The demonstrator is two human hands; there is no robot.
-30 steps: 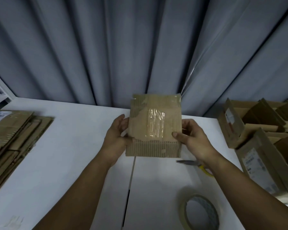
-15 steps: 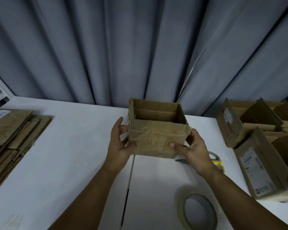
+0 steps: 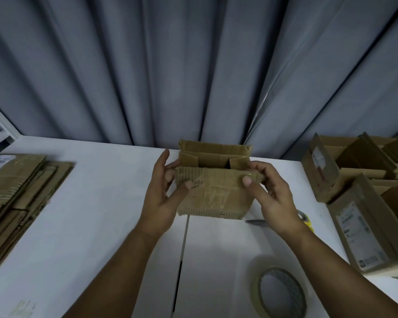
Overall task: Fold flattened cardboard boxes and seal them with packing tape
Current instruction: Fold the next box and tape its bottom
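Observation:
A small brown cardboard box (image 3: 213,198) stands on the white table (image 3: 97,203) at the middle, its top open and its flaps partly turned in. Old clear tape shows on its near side. My left hand (image 3: 161,193) holds the box's left side, thumb on the near face and fingers behind the left edge. My right hand (image 3: 269,193) pinches the near flap at the right corner with thumb and fingers. A roll of packing tape (image 3: 279,294) lies flat on the table at the lower right.
A stack of flattened cardboard boxes (image 3: 16,193) lies at the left. Several folded open boxes (image 3: 363,193) with labels stand at the right. Scissors with yellow handles (image 3: 285,222) lie behind my right wrist. A grey curtain (image 3: 193,65) hangs behind the table.
The box has been turned from its taped bottom facing me to standing open side up on the table. Both hands have shifted up to its top edge, and the flaps are folding inward.

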